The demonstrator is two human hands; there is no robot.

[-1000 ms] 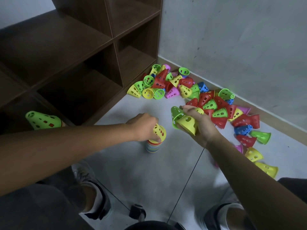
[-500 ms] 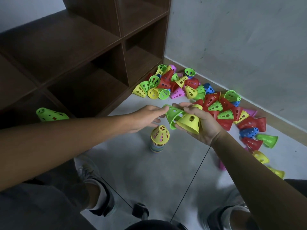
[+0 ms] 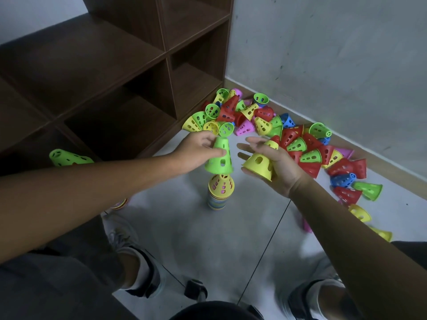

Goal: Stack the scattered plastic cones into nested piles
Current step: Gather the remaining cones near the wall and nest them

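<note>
head view: the left hand [image 3: 196,150] holds a green cone [image 3: 219,158] upright, narrow end up, its fingers [image 3: 209,138] and thumb wrapped round the cone's upper part. the green cone hangs just above a nested stack of cones [image 3: 220,191] that stands on the grey floor [image 3: 184,227], topped by a yellow one; whether the two touch cannot be told. the right hand [image 3: 275,165] is palm up just right of the green cone, its fingers [image 3: 253,140] stretched out and relaxed, with a yellow cone [image 3: 258,166] lying in the palm, wide end toward the camera; a second yellow tip shows behind it near the fingers. beyond both hands a loose heap of scattered cones [image 3: 288,137], red, green, yellow, pink and blue, runs along the foot of the grey wall [image 3: 323,54] and down the right side. a dark wooden shelf unit [image 3: 115,65] stands at left, with a lone green cone [image 3: 67,157] lying on its side at its lower edge. the rim of another striped pile [image 3: 119,204] peeks out under the left forearm.
</note>
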